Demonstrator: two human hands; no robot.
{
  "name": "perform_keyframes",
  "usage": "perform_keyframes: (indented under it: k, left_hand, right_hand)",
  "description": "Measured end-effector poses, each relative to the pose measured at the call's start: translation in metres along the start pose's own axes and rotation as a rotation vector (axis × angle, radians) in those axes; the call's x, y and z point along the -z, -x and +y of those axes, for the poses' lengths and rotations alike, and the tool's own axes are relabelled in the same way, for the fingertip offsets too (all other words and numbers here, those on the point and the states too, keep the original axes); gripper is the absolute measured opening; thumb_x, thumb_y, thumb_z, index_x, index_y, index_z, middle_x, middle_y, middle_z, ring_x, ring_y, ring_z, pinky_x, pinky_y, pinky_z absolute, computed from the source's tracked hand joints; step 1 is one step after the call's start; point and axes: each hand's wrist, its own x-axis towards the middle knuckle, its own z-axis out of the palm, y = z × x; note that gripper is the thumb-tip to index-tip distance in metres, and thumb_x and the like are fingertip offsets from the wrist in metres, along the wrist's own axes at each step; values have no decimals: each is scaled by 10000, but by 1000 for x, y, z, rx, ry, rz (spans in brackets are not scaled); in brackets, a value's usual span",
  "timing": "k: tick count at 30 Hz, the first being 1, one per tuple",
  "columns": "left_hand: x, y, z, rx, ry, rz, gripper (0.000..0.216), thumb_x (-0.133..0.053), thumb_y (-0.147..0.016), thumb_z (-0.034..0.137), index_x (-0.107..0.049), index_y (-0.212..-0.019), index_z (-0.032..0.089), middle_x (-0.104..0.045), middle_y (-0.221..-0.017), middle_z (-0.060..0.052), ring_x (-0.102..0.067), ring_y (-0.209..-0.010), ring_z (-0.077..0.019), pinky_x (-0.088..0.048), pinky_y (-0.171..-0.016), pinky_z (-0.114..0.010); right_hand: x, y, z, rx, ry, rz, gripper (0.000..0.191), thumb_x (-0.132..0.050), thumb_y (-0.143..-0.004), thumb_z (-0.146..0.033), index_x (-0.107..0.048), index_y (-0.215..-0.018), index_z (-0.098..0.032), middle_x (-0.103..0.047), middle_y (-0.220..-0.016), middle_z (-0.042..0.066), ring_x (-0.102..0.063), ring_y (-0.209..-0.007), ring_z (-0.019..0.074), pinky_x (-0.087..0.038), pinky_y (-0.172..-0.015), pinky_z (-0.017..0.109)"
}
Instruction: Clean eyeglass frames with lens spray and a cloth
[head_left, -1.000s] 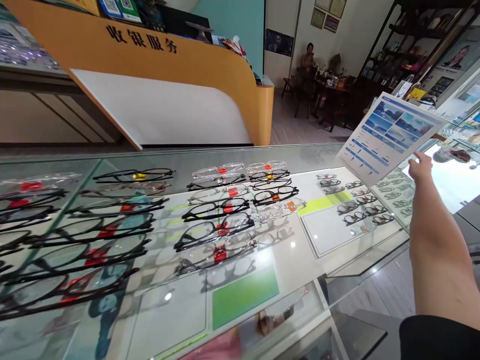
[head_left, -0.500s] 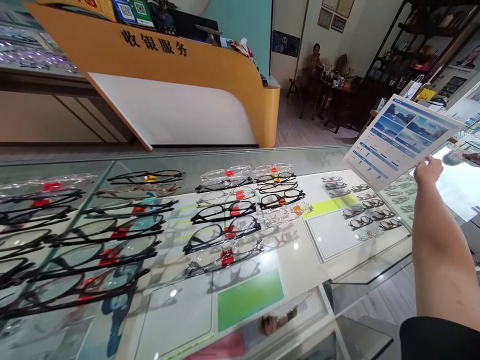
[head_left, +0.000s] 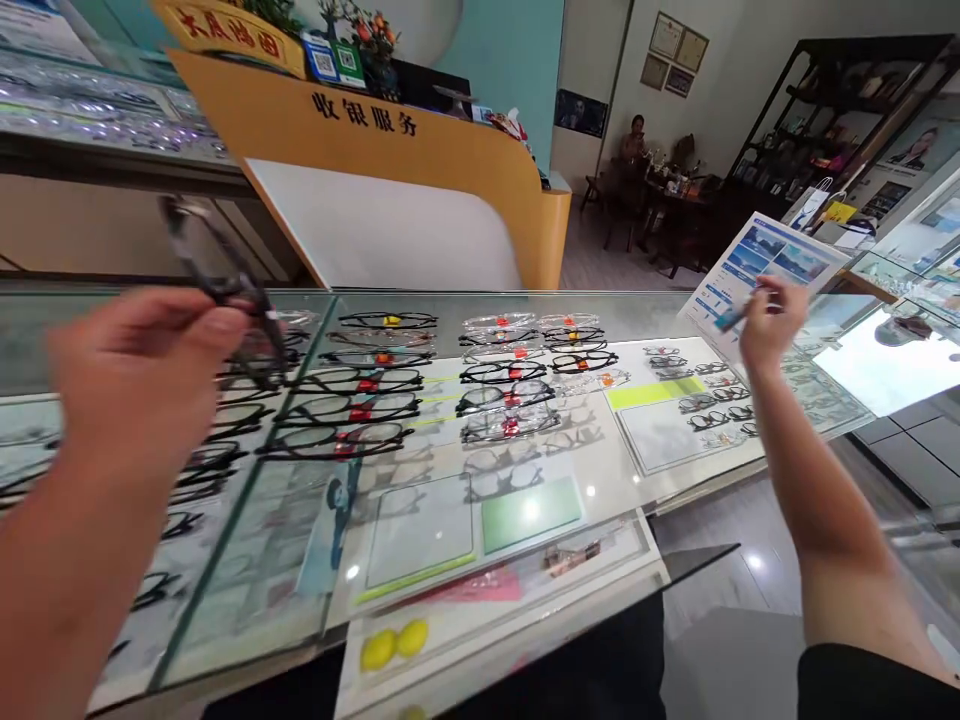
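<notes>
My left hand (head_left: 142, 370), smeared by motion, pinches a dark pair of eyeglasses (head_left: 225, 285) above the left part of the glass counter. My right hand (head_left: 772, 325) is raised at the right, its fingers closed on a small bluish-grey thing (head_left: 733, 315) whose kind I cannot tell. Just behind that hand, a printed sign (head_left: 765, 250) with blue pictures stands tilted on the counter; whether the hand touches it is unclear. Rows of eyeglasses (head_left: 506, 398) with red, orange and yellow tags lie on the glass counter (head_left: 300, 500) between my hands.
Smaller frames (head_left: 712, 420) appear at the right of the display. An orange and white cashier desk (head_left: 450, 160) stands beyond the counter. A person (head_left: 634, 140) sits by a dark table at the back. Yellow round things (head_left: 394, 643) show in the lower shelf.
My left hand has come into view with eyeglasses. My right hand has left the sign's edge and moved left, now with a small thing in it. One row of glasses at left is shorter.
</notes>
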Motion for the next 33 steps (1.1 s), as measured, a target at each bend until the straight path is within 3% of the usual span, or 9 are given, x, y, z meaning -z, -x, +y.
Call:
perform_keyframes:
  k: [2, 6, 10, 15, 18, 23, 28, 31, 33]
  left_hand:
    - [-11, 1, -4, -4, 61, -20, 618, -853, -594, 739, -673, -850, 206, -699, -826, -7, -646, -740, -192, -617, -826, -456]
    - [-28, 7, -9, -133, -37, -134, 498, -766, -738, 676, -685, -844, 197, -717, -807, -12, -622, -739, -165, -550, -668, -307]
    - [-28, 17, -8, -473, -202, -190, 312, -683, -928, 523, -724, -904, 214, -740, -902, -38, -667, -817, -194, -556, -759, -325]
    - [-28, 27, -2, -657, -295, -161, 296, -642, -1013, 488, -744, -954, 217, -766, -990, -72, -716, -922, -232, -542, -830, -339]
    - [-31, 28, -2, -692, -338, -170, 302, -626, -1035, 478, -757, -959, 217, -768, -987, -75, -720, -936, -233, -533, -825, -331]
    - [-34, 29, -2, -700, -366, -163, 328, -626, -1040, 500, -763, -959, 214, -769, -1002, -78, -716, -927, -227, -509, -792, -323]
    - [-36, 31, 0, -608, -283, -238, 327, -641, -1025, 512, -759, -976, 212, -760, -1008, -62, -702, -882, -199, -520, -782, -299]
    - [-37, 32, -1, -580, -257, -259, 319, -649, -1020, 509, -760, -989, 212, -760, -1019, -61, -699, -872, -196, -523, -777, -297]
    - [-39, 31, -4, -571, -265, -266, 313, -648, -1021, 504, -764, -990, 214, -763, -1027, -64, -706, -897, -203, -522, -786, -302]
  right_hand:
    - [-26, 40, -24, 24, -72, -189, 218, -521, -946, -174, -717, -1041, -186, -683, -1039, 94, -667, -880, 210, -545, -768, 350]
    - [-53, 93, -53, -2, -48, -393, 161, -527, -907, -223, -639, -1022, -207, -701, -1083, 115, -675, -908, 236, -556, -854, 401]
    - [-55, 104, -57, -117, 25, -431, 139, -542, -911, -297, -519, -1033, -233, -710, -1049, 114, -689, -901, 257, -537, -867, 430]
    - [-52, 100, -60, -217, 52, -393, 332, -597, -864, -322, -439, -1143, -235, -707, -1057, 111, -702, -904, 264, -512, -861, 425]
    - [-50, 98, -65, -262, 60, -416, 414, -604, -842, -316, -441, -1210, -217, -714, -1057, 121, -706, -916, 281, -493, -861, 437]
    - [-48, 96, -75, -291, 57, -453, 368, -603, -837, -334, -464, -1159, -223, -715, -1040, 113, -700, -912, 275, -484, -889, 439]
    - [-46, 95, -80, -302, 75, -466, 289, -618, -815, -348, -499, -1052, -232, -720, -1046, 124, -687, -871, 268, -500, -894, 452]
    - [-44, 91, -86, -284, 44, -388, 222, -610, -832, -393, -533, -962, -231, -725, -994, 128, -686, -832, 267, -524, -891, 470]
    - [-42, 84, -103, -212, -42, -261, 276, -604, -870, -490, -576, -955, -229, -728, -959, 132, -689, -803, 265, -552, -834, 452]
